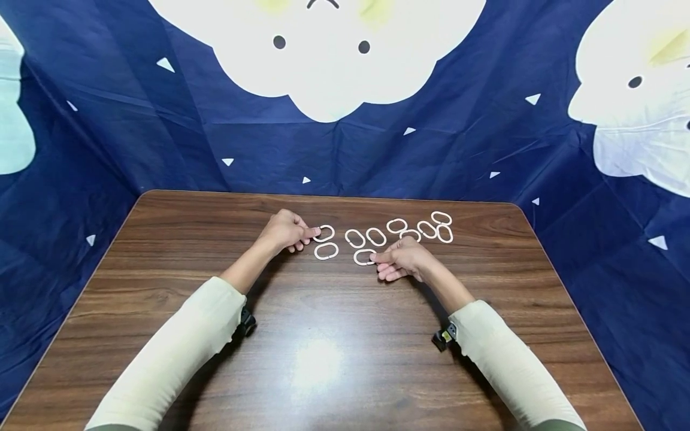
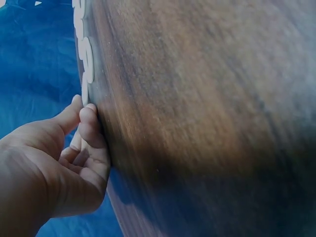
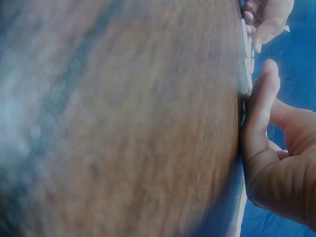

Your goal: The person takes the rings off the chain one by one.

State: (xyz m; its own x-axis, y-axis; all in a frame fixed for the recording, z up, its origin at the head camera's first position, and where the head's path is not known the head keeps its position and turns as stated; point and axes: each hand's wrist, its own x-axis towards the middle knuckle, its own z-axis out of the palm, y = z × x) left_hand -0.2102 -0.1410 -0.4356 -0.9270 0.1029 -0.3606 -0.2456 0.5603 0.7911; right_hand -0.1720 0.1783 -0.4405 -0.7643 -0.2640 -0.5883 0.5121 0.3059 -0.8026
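Several white oval plastic rings, like shower curtain rings with a small gap, lie flat on the wooden table. My left hand [image 1: 286,231] pinches the left end of one ring [image 1: 333,232] between thumb and fingers; in the left wrist view that ring [image 2: 85,89] stands out past the fingertips. Just in front of it lies another ring [image 1: 326,258]. To the right, my right hand [image 1: 408,258] holds the right end of a ring [image 1: 356,258] with thumb and finger. In the right wrist view the right hand [image 3: 276,153] mostly hides its ring.
Two rings lie between the hands, the nearer one to the left hand [image 1: 347,238] included. More rings [image 1: 397,231] are grouped beyond and right of the right hand, some touching. The brown table [image 1: 323,299] ends at a blue cloth backdrop [image 1: 334,155].
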